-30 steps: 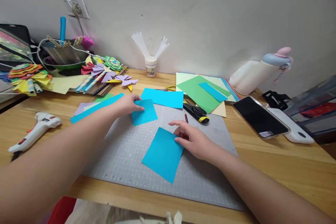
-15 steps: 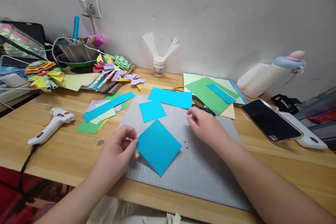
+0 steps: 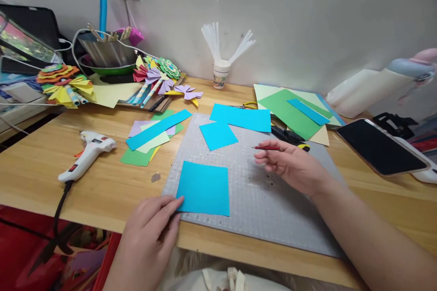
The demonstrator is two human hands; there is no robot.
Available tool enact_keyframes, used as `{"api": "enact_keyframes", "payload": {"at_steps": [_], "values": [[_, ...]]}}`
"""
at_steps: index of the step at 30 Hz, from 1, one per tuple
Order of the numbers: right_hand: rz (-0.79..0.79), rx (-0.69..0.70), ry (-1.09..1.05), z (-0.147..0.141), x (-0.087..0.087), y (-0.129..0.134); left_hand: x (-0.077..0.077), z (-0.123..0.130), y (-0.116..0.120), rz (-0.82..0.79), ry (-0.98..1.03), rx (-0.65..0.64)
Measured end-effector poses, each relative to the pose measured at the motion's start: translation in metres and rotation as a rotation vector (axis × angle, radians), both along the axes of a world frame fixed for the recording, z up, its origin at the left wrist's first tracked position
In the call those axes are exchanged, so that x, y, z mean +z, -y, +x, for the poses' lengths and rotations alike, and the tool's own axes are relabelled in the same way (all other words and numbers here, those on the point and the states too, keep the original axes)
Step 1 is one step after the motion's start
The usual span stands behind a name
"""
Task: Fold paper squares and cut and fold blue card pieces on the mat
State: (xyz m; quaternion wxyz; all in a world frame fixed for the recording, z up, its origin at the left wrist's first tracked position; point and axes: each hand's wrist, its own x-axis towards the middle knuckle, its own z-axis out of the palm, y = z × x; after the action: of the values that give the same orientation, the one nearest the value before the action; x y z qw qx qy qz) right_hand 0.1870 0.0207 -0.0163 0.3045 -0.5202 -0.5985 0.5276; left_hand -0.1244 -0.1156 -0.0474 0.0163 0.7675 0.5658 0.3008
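Observation:
My left hand is at the lower left corner of a blue paper square, with its fingertips closed on that corner. The square lies near the front edge of a grey cutting mat. Above the mat, my right hand grips a thin dark red pencil that points left. Between the hands and the wall lie a smaller blue paper piece and a blue paper rectangle, their edges close together.
A white glue gun and layered paper strips lie on the left. Paper flowers sit behind them. A paper cup holds white sticks. Right are green paper, black-handled scissors and a phone.
The blue square has turned from a diamond to nearly straight with the mat. A pencil now shows in my right hand. The camera view has shifted, moving the scene up and mostly rightward.

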Motion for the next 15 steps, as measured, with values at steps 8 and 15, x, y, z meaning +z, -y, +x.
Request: {"api": "enact_keyframes", "payload": {"at_steps": [8,15], "values": [[0.077,-0.015,-0.348,-0.061,-0.007,0.019,0.001,-0.008,-0.004,0.024,0.039,-0.049],[0.258,0.215,-0.091,-0.092,0.000,0.008,0.022,-0.017,-0.020,0.055,0.076,-0.123]]}}
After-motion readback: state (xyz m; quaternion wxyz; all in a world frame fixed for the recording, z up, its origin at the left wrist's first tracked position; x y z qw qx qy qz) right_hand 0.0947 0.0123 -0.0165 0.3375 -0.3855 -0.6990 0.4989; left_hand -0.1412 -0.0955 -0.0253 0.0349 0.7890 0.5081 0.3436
